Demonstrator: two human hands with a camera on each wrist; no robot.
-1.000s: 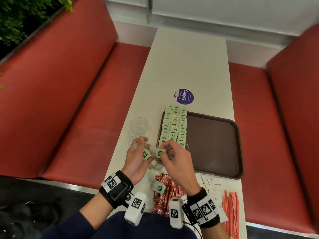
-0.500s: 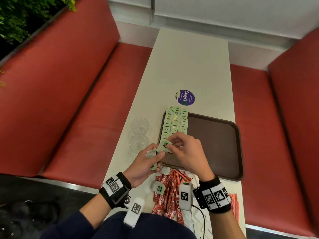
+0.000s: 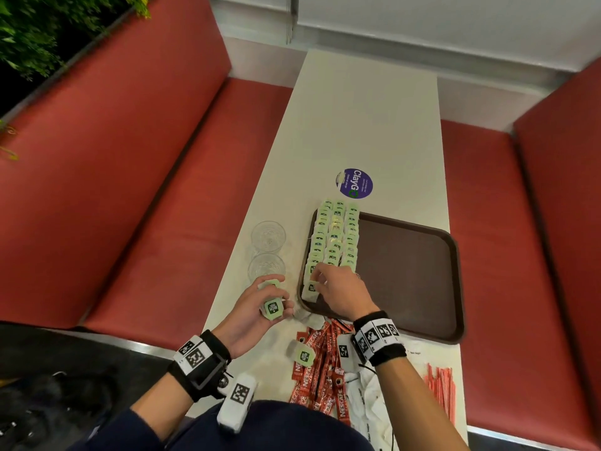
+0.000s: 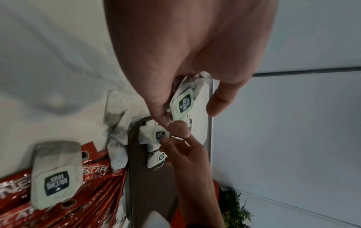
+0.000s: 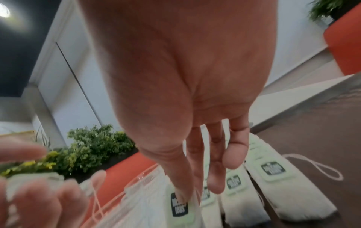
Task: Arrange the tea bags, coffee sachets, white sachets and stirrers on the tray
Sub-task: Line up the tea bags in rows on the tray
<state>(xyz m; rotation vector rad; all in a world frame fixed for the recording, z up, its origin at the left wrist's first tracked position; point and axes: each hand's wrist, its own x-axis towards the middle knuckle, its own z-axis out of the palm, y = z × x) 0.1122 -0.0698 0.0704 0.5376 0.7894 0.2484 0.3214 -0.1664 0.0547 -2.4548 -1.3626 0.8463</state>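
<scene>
A brown tray [image 3: 406, 271] carries three rows of green-tagged tea bags [image 3: 335, 236] along its left side. My right hand [image 3: 313, 283] pinches one tea bag [image 3: 310, 290] by its tag and holds it down at the near end of the left row; the right wrist view shows the thumb on that tag [image 5: 179, 206]. Just left of the tray, my left hand [image 3: 273, 297] grips a small bundle of tea bags [image 3: 272, 309], also seen as tea bags [image 4: 182, 104]. Red coffee sachets [image 3: 320, 372], white sachets [image 3: 367, 405] and orange stirrers [image 3: 442, 388] lie on the table near me.
One loose tea bag [image 3: 304, 354] lies on the coffee sachets, and more loose bags [image 4: 117, 123] sit by the tray's near-left corner. Two clear glasses [image 3: 268, 237] stand left of the tray. A purple sticker [image 3: 354, 183] is beyond it. Red benches flank the table.
My right hand took a tea bag from the left hand's bundle and carried it onto the tray, to the near end of the left row. The left hand stayed beside the tray.
</scene>
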